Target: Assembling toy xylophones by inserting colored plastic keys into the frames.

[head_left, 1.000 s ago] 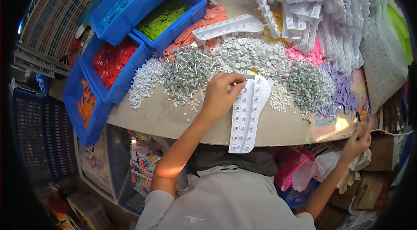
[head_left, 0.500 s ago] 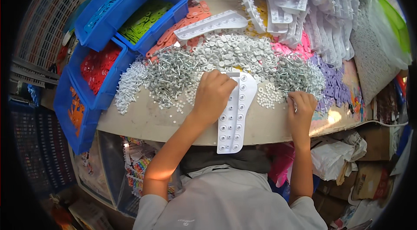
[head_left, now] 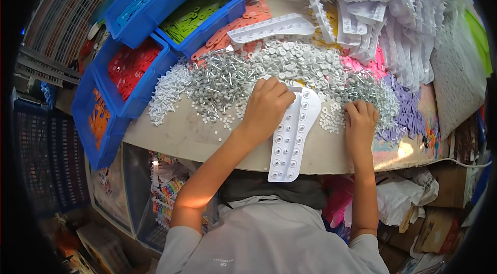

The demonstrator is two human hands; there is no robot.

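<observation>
A long white plastic plate (head_left: 288, 142) with rows of round raised sockets lies lengthwise toward me, its near end reaching past the table edge. My left hand (head_left: 269, 106) is closed at its upper left side, and the fingertips hide that corner. To the right of the plate, my right hand (head_left: 361, 125) rests with fingers curled together beside small white discs (head_left: 331, 117) and below a heap of metal rivets (head_left: 371, 92). Whatever is between those fingertips is hidden. Larger white round caps (head_left: 295, 62) are heaped beyond the plate.
Blue bins on the left hold red pieces (head_left: 132, 69), green pieces (head_left: 194, 15) and orange pieces (head_left: 98, 119). More metal rivets (head_left: 220, 82) lie left of centre. Stacked white plates (head_left: 398, 20) rise at the back right, near purple pieces (head_left: 406, 111) and a clear bag (head_left: 458, 77).
The whole view has shifted, so the table stuff appears farther right. My right hand has come slightly closer to the plate and the small white discs. My left hand stays at the plate.
</observation>
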